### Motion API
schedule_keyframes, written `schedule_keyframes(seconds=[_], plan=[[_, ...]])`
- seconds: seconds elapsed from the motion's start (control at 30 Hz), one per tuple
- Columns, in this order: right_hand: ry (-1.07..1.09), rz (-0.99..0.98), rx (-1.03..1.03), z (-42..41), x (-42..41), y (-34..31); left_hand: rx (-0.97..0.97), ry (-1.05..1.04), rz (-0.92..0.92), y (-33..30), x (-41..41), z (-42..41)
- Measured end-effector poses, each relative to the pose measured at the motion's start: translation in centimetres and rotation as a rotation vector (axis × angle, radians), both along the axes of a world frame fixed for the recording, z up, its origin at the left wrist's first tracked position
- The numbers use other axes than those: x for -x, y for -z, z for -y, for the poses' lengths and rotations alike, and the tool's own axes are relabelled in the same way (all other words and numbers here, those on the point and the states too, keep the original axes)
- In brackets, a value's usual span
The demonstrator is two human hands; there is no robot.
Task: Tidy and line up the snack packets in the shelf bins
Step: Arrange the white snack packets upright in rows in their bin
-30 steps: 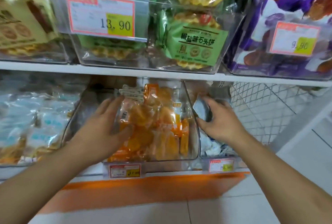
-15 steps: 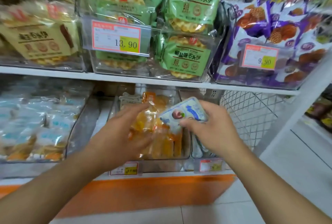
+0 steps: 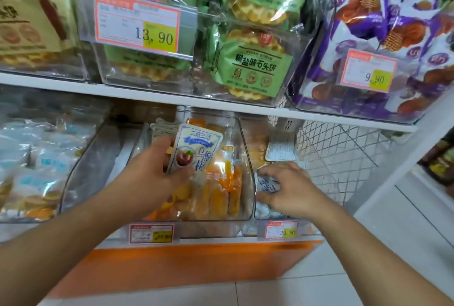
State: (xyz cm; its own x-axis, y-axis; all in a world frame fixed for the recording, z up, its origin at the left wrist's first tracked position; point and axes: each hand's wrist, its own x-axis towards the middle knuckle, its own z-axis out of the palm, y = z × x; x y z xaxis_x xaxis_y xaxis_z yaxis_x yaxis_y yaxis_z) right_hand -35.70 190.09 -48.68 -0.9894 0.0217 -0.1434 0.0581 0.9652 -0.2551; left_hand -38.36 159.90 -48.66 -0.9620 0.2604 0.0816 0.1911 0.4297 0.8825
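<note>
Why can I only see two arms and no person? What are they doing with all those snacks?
The camera sits on the person's head and looks down, so you see only their arms and hands. They stand at a shop shelf with clear plastic bins.

The left hand holds up a white-and-blue snack packet in front of the middle bin, which is full of orange snack packets. The right hand reaches into the narrow bin beside it and grips another small white-and-blue packet.

On the shelf above are green waffle biscuit bags and purple snack bags, with price tags clipped on the front.
</note>
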Motion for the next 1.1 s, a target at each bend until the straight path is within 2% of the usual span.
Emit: schedule_keyframes(seconds=[0.07, 0.17, 0.3, 0.43, 0.53, 0.63, 0.7, 0.8, 0.9, 1.03, 1.1], plan=[[-0.027, -0.048, -0.106, 0.4, 0.8, 0.9, -0.039, 0.027, 0.035, 0.4, 0.3, -0.2], [0.016, -0.081, -0.012, 0.3, 1.4, 1.1, -0.066, 0.029, 0.081, 1.0, 0.5, -0.4], [0.165, -0.133, 0.324, -0.2, 0.6, 0.0, -0.13, 0.04, 0.126, 1.0, 0.2, -0.4], [0.269, -0.35, 0.65, -0.6, -1.4, -3.1, -0.178, 0.006, 0.155, 0.3, -0.7, -0.3], [0.225, -0.407, 0.928, 0.7, -2.7, -5.1, -0.184, -0.015, 0.155, -0.3, -1.5, -0.3], [0.119, -0.329, 1.071, 3.9, -3.3, -5.1, -0.315, -0.039, 0.214, -1.2, -2.6, -0.8], [0.114, -0.298, 1.064, 6.6, -3.2, -4.3, -0.413, 0.018, 0.282, -2.0, -3.5, -1.2], [0.141, -0.354, 0.979, 9.8, -2.6, -3.0, -0.335, 0.083, 0.222, -2.0, -3.7, -1.3], [0.096, -0.401, 0.843, 10.2, -2.1, -2.6, -0.277, 0.015, 0.18, -1.5, -2.7, -0.7], [0.118, -0.406, 0.499, 5.8, -1.1, -2.8, -0.222, -0.094, 0.076, -1.0, -0.1, 0.3], [0.171, -0.344, 0.281, 2.7, -0.6, -2.3, -0.171, -0.127, 0.041, -0.5, 1.3, 0.6]])
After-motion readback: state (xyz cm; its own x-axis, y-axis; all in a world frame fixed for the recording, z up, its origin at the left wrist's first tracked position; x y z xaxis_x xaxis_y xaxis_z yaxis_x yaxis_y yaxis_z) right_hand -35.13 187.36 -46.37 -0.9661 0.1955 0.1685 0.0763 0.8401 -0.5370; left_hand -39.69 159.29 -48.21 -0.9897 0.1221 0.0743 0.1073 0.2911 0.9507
